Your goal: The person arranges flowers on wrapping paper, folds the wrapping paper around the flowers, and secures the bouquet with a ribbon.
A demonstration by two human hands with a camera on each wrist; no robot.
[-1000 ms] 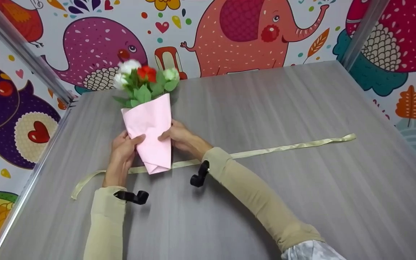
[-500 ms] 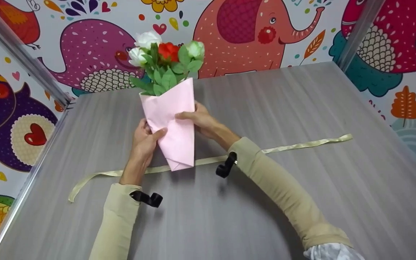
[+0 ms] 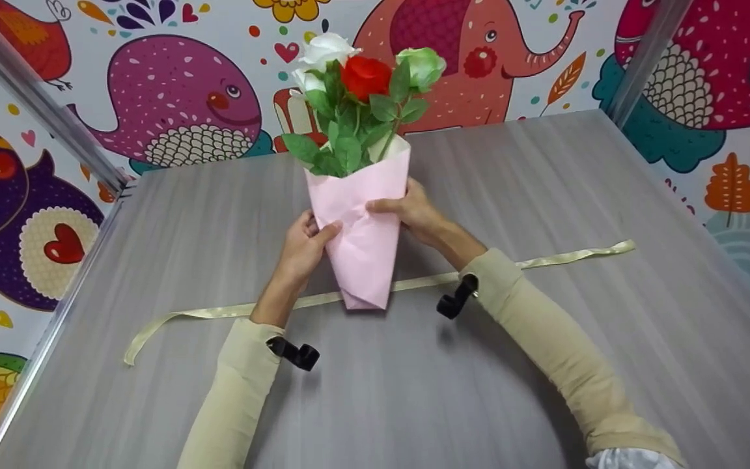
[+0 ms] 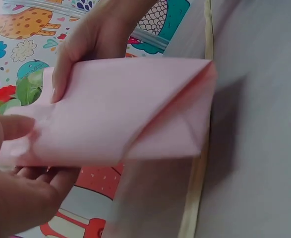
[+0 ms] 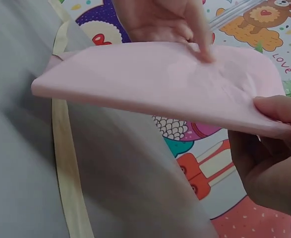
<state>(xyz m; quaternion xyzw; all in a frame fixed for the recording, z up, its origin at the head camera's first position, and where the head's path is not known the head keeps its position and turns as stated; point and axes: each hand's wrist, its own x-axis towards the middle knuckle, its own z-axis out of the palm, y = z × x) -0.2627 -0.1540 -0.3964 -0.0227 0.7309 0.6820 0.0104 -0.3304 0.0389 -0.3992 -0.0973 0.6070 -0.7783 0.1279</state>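
A bouquet wrapped in pink paper (image 3: 365,247) is held between both hands near the middle of the table. Out of its top rise white roses (image 3: 326,53), a red rose (image 3: 366,78), a pale green rose (image 3: 422,68) and green leaves. My left hand (image 3: 305,246) grips the wrap's left side, thumb on the front and fingers behind. On the opposite side my right hand (image 3: 419,212) grips it higher, its thumb also across the front. In the left wrist view the folded lower end of the wrap (image 4: 170,119) hangs over the ribbon, casting a shadow on the table.
A pale gold ribbon (image 3: 212,312) lies stretched across the grey table (image 3: 362,391), passing behind the bouquet's foot and under the forearms. Cartoon-printed walls (image 3: 180,91) stand behind and at both sides, with metal posts (image 3: 43,85) at the corners.
Both hands have carried the bouquet to the right and closer to the camera, from the table's left side to over the ribbon's middle. The ribbon has stayed in place.
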